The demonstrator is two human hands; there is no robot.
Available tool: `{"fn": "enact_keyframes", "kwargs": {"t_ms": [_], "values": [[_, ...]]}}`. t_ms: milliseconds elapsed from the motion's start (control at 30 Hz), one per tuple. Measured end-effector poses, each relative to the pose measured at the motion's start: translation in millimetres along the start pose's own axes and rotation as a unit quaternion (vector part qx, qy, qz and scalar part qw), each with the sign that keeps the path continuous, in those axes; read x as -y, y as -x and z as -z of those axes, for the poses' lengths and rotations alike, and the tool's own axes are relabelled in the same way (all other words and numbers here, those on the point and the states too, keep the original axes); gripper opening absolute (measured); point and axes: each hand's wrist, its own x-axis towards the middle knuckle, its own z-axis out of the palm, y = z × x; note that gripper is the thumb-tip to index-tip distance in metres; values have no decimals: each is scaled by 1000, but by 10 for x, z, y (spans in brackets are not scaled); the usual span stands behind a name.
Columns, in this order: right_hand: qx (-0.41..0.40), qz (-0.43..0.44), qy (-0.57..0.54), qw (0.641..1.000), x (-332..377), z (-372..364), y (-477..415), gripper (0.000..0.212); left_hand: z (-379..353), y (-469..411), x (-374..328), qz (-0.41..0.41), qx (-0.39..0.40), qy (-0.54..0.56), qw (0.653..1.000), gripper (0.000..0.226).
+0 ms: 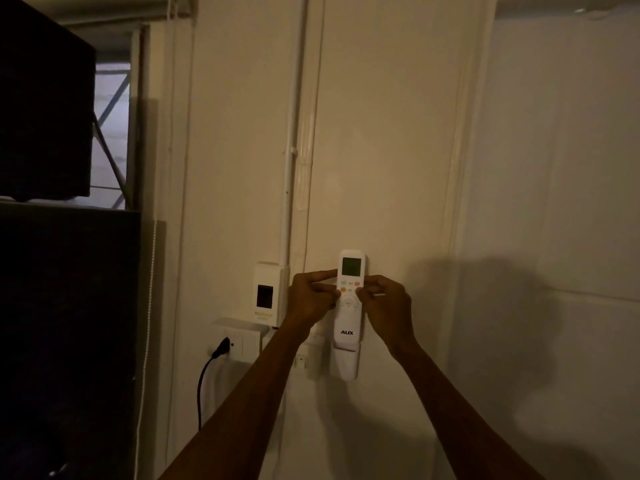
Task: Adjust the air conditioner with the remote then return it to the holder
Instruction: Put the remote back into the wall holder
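Note:
A white AUX remote (349, 317) stands upright against the wall, its lower end inside the white wall holder (344, 363). Its small screen is dim, with coloured buttons below it. My left hand (311, 299) grips the remote's left edge with its fingertips at the button area. On the other side, my right hand (388, 308) pinches the right edge at the same height. Both arms reach up from the bottom of the view. The air conditioner itself is not in view.
A white box with a dark window (266, 294) is mounted left of the remote, under a white conduit (287, 188). Below it is a wall socket (239, 344) with a black plug and cable (207, 372). Dark furniture (65, 323) fills the left side.

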Motion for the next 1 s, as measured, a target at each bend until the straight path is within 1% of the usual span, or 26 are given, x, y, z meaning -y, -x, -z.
{"fn": "enact_keyframes", "kwargs": {"t_ms": [133,300,533,667,767,900,1000], "values": [[-12,3,-16,1000,-143,-101,-40,27,-26,-108,154,-2,-6,-9,1000,45],[-48,24,-36,998,-318,-201,8,26,-41,-164,366,-21,10,-18,1000,45],[-73,29,-62,995,-385,-218,-9,25,-105,-219,443,-37,-24,-16,999,36],[-68,32,-69,995,-449,-231,56,24,-138,-174,504,-37,-45,-21,998,33],[-55,26,-72,996,-522,-248,123,20,-111,-109,567,-41,-45,-50,997,32],[-42,11,-65,997,-665,-294,254,17,-17,-68,672,-72,-7,-134,988,25],[-55,8,-52,997,-749,-335,299,13,38,-71,708,-88,5,-183,979,24]]}}
